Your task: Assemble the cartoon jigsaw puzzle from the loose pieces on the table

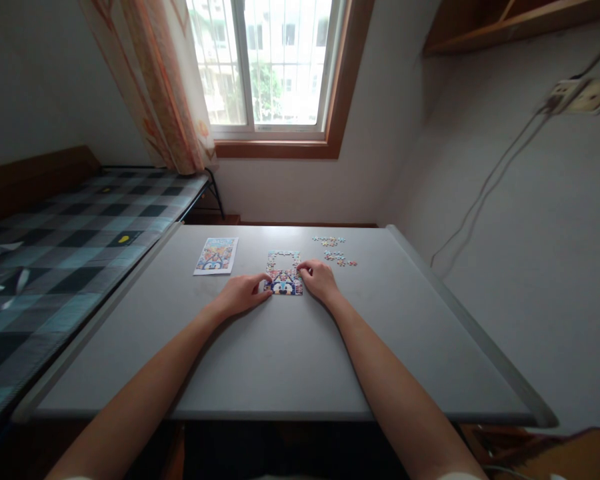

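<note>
Apparently assembles the puzzle (283, 287) at frame centre with half-open left hand (241, 293) and right hand (321, 279) of unclear grip, next needing careful alignment.

Behind the pale grey bench (260, 367), a sliding window (249, 80) in a brown wooden frame (349, 73) looks onto a green tree (266, 93), with an orange patterned curtain (153, 87) hanging at its left side. A checked bed (80, 233) stands to the left; on the right-hand wall (520, 300), a wooden shelf (510, 32) sits above a socket (564, 95) trailing a cable (490, 177)
</note>
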A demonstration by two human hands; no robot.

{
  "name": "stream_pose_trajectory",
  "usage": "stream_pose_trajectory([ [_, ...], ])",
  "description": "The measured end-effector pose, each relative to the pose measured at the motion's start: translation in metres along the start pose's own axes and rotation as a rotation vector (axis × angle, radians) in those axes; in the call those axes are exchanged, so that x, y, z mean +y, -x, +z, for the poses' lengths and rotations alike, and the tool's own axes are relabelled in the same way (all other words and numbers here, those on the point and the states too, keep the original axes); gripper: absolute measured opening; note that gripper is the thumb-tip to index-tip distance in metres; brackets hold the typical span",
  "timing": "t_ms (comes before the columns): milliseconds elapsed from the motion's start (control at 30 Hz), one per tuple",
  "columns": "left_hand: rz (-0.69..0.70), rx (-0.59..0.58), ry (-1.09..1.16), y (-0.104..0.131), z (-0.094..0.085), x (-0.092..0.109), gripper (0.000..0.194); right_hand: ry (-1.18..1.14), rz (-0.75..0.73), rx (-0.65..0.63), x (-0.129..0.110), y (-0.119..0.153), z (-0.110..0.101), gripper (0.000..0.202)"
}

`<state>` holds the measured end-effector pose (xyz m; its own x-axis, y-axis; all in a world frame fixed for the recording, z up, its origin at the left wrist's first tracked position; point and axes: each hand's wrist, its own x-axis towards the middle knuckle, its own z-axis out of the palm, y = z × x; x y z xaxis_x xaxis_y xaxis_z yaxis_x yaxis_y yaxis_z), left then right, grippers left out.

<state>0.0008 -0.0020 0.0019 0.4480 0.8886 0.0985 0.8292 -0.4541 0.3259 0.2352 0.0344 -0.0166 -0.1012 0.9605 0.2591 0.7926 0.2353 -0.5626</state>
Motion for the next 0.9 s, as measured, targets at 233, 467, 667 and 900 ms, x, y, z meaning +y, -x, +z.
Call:
stream_pose_trajectory([
  [233,0.003,0.003,0.0,0.0001,-0.0001,-0.0002,0.031,0.009,0.005,-0.001,0.0,-0.0001,0.0001,0.023],
  [467,-0.005,-0.001,-0.004,0.0004,-0.0014,0.0017,0.031,0.019,-0.001,0.001,0.0011,-0.0002,0.0013,0.024],
  [667,-0.009,-0.009,-0.003,0.0006,-0.0024,0.0025,0.032,0.016,0.002,-0.002,0.0012,-0.0004,0.0011,0.024],
  [900,-0.006,-0.005,-0.003,0.0009,-0.0027,0.0029,0.032,0.013,0.015,-0.013,-0.0013,0.0003,-0.0013,0.024],
])
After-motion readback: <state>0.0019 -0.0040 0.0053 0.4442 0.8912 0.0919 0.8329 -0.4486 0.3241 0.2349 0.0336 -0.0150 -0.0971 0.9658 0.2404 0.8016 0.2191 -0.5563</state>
